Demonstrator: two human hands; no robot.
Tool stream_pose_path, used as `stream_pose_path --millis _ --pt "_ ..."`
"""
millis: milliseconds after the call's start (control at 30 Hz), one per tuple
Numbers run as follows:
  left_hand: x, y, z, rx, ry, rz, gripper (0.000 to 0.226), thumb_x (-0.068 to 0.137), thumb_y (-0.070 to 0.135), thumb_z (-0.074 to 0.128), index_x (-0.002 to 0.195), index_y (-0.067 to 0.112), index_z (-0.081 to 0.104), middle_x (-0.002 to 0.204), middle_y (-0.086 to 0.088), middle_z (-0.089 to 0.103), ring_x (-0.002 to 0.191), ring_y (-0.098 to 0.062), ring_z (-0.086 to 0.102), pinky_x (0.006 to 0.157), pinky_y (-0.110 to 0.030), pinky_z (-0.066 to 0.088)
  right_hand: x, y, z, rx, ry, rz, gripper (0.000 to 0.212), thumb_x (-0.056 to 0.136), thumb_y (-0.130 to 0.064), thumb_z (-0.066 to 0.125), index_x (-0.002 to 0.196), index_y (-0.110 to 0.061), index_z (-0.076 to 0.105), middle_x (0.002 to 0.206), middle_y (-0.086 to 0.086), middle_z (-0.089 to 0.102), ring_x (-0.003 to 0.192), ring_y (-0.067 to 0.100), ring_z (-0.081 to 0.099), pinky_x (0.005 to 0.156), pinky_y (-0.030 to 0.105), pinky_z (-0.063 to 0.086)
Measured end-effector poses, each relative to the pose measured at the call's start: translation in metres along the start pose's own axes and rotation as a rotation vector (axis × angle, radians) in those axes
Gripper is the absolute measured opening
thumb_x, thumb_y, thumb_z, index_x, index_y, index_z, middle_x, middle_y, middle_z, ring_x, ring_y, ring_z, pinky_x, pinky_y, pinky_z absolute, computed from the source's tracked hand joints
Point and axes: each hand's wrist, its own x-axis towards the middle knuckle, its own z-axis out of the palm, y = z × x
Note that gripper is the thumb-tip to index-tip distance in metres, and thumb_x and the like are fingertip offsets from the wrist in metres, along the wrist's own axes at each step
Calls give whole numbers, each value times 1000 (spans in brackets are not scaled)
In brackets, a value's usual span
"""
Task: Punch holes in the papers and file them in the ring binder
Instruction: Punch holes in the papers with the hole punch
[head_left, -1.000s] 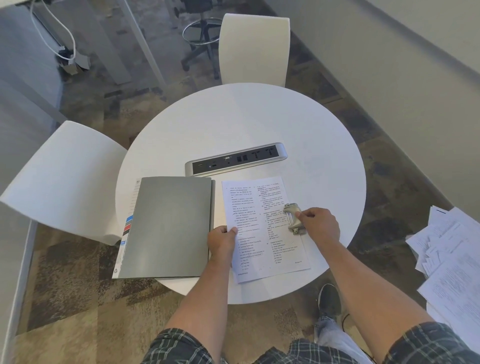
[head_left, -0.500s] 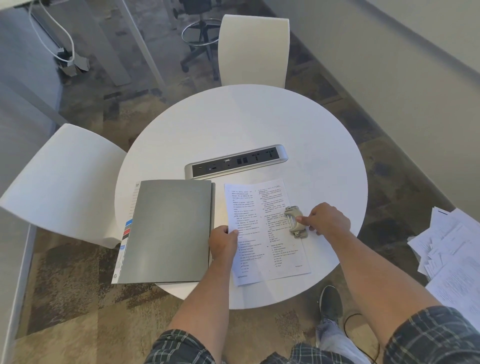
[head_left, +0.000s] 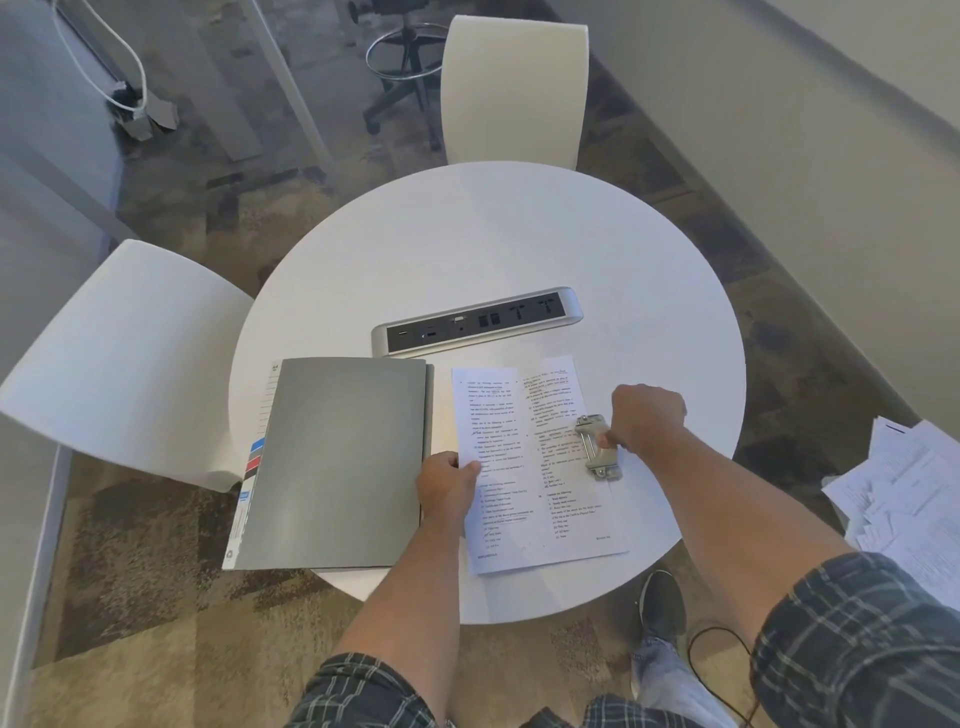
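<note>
Paper, a single printed sheet, lies flat on the desk toward its near edge, its bottom end almost at the rim. On the sheet's right margin sits the metal hole punch, or so I read it; it could be a loose ring clip, and I cannot tell whether the paper is inside its slot or just under it. My right hand has a clenched grip on that metal piece, fingers curled round its far end from the right. My left hand pinches the sheet's left edge, thumb on top, pinning it where it meets the binder.

The grey binder lies just left of the sheet, touching or nearly so, with its near-left corner hanging past the desk's edge. Coloured tabs show along its left side. A silver socket strip lies across the middle of the desk, behind both.

As I judge it, the risk is a crooked punch: if the margin is not pushed square into the slot, the holes land skewed and will not meet the rings. If my left grip loosens, the sheet may slide off the near edge. The overhanging binder could tip if I lean on it. More papers wait off the desk to the right.
</note>
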Motion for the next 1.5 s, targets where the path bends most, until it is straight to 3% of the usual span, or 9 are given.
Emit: stream_pose_path --millis 233,433,567,733,867,967,1167,1333,1500 --pt "-2 2 -1 -10 -8 -12 27 92 15 71 69 10 56 69 3 62 61 -15 58 48 -21 37 2 4 0 57 -53 24 36 76 -42 81 66 -20 55 69 -5 63 57 15 53 57 24 38" --pt "-3 3 -2 -6 -4 -8 31 92 16 71 66 14 55 66 6 60 57 -11 56 47 -20 35 -1 -2 3 93 -45 37 20 79 -17 74 69 -20 56 52 -8 58 52 13 49 52 20 31" --pt "-1 1 0 0 8 -16 39 92 17 72 61 16 48 63 4 58 57 -15 54 49 -21 35 3 8 17 193 -73 92 30 79 -34 79 67 -18 57 64 -6 66 53 15 53 52 23 34" --pt "3 -4 3 11 13 -6 29 89 21 73 68 13 55 70 -2 65 59 -18 56 55 -25 42 6 23 26 359 -131 147 47 78 -62 75 67 -20 59 48 -11 65 51 11 58 55 24 39" --pt "3 -5 3 10 24 1 26 89 21 74 70 12 57 72 -3 66 61 -20 58 56 -25 44 2 20 23 330 -91 151 47 76 -63 75 65 -20 61 57 -9 65 53 13 58 52 24 36" --pt "3 -6 3 4 21 11 28 89 19 73 68 11 55 70 -2 64 61 -20 58 53 -23 42 1 21 30 387 -69 158 48 75 -65 75 79 -17 64 74 -5 71 65 17 65 56 26 40" --pt "-1 -7 3 -26 22 21 32 90 16 72 66 12 52 68 -2 64 60 -20 57 52 -21 38 -4 21 41 547 -52 118 32 79 -48 79 75 -16 73 69 -4 72 67 18 68 63 27 48" --pt "-3 -5 2 -56 14 20 17 91 16 72 81 2 69 77 -2 72 64 -17 64 51 -20 44 -5 23 43 609 -8 89 31 80 -49 78 79 -19 70 81 -1 73 74 20 67 62 27 44" --pt "-1 -6 3 -47 20 19 20 90 17 74 83 -1 70 81 -6 75 69 -22 65 65 -30 53 -3 35 37 529 80 131 31 87 -47 72 87 -16 69 82 1 70 77 24 67 65 29 45"
